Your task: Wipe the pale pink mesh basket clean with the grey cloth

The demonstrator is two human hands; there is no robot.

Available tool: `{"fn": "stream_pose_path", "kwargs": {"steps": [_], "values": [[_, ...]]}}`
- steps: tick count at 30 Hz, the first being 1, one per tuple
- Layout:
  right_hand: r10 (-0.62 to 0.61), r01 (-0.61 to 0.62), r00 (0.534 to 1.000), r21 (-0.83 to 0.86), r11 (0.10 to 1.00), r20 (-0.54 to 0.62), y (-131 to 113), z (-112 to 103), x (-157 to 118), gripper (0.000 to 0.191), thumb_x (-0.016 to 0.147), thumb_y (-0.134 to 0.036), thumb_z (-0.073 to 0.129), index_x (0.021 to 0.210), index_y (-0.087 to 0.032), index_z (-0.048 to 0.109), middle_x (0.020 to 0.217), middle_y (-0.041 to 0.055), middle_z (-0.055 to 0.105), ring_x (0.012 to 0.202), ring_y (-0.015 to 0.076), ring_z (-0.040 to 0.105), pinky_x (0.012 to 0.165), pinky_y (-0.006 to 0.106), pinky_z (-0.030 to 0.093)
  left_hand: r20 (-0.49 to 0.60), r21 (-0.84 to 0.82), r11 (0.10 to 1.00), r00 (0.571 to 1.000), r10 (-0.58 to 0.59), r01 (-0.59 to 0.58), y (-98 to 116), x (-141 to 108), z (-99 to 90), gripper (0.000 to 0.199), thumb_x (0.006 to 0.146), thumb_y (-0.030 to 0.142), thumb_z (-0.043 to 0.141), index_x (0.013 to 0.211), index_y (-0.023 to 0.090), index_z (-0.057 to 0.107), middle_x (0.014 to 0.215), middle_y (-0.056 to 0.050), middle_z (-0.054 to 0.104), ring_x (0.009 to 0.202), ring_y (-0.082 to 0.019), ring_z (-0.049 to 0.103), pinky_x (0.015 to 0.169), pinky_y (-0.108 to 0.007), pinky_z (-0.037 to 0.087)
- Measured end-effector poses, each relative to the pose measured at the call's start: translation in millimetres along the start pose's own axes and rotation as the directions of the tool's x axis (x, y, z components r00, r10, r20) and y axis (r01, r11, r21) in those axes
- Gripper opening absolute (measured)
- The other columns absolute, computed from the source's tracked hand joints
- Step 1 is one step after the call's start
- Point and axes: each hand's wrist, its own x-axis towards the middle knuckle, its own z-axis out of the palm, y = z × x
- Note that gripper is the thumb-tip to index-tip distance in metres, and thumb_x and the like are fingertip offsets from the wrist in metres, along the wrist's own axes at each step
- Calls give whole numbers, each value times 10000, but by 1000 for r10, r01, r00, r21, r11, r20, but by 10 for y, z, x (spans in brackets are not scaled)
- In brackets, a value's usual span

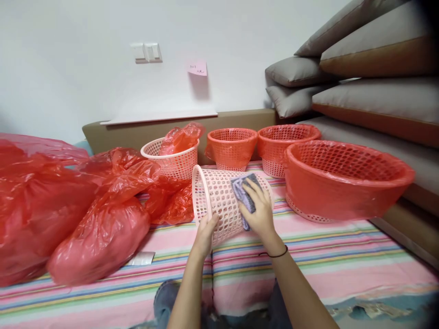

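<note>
A pale pink perforated plastic basket [224,201] lies tipped on its side in front of me, its open rim facing left. My left hand [206,233] is closed on the near lower part of that rim, thumb outside. Pressed against the basket's wall toward its base is a grey and purple cloth [245,194], with my right hand [257,208] over it, fingers bent on the fabric. A dark band circles my right wrist. Part of the cloth hangs below the palm.
Baskets lined with red plastic bags [231,146] stand behind and to the right, the largest basket [343,183] nearest. Another pink basket [185,164] holds a crumpled red bag. Full red bags [99,237] lie left on the striped cloth [178,269]. Grey cushions [380,100] are stacked right.
</note>
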Motion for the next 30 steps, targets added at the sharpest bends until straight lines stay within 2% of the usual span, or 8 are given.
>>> {"fn": "stream_pose_path", "kwargs": {"steps": [4,7,10,13,16,21,25,30], "values": [[-124,121,989,33,992,82,-242,8,-5,467,845,-271,580,1312,-268,584,1460,29,521,1309,287,451,1128,498,315,106,-25,999,993,45,-43,21,10,45,716,603,638,801,1083,120,681,1072,-144,728,1061,-325,668,942,-424,502],[-104,102,992,37,994,78,-131,0,-6,460,847,-285,579,1307,-256,586,1446,46,534,1300,278,466,1118,488,332,100,31,999,995,20,-23,15,14,-24,741,554,667,813,1027,109,695,952,-133,738,970,-315,687,891,-412,519],[50,-50,998,4,999,-33,147,-3,14,437,858,-326,562,1284,-235,598,1422,75,555,1316,279,464,1114,499,331,70,66,998,998,1,-5,-34,36,-98,760,487,728,806,914,108,703,792,-109,718,857,-301,689,812,-394,530],[270,-277,944,-15,961,-188,377,19,25,435,858,-348,528,1263,-212,607,1409,114,558,1302,292,487,1091,524,344,70,57,998,997,7,-11,-94,61,-94,724,513,737,786,906,135,702,799,-98,716,886,-301,684,807,-381,530],[338,-356,908,-29,934,-249,383,47,7,445,847,-360,528,1251,-197,616,1413,134,550,1288,313,495,1076,541,353,80,47,999,997,16,-20,-109,66,-54,682,539,715,788,907,147,703,814,-97,721,916,-301,684,820,-374,529],[19,-21,999,-33,999,-44,-45,58,-54,454,841,-305,557,1290,-252,599,1427,65,547,1313,300,461,1119,524,317,95,17,999,995,31,-33,-64,60,-7,703,559,708,784,938,121,707,865,-111,736,885,-293,694,835,-387,528],[-187,185,981,37,982,53,-348,84,-102,490,816,-271,579,1306,-280,591,1437,20,541,1313,290,452,1134,498,311,82,-25,994,991,104,-102,-100,96,36,673,617,662,782,1002,115,711,937,-104,741,928,-277,685,859,-359,520],[-234,230,968,55,972,90,-286,51,-116,481,829,-271,579,1310,-265,583,1441,28,538,1311,283,454,1138,490,315,93,-8,994,990,106,-105,-142,97,-3,634,642,631,783,1022,128,711,923,-97,743,938,-283,686,854,-359,524]]}}
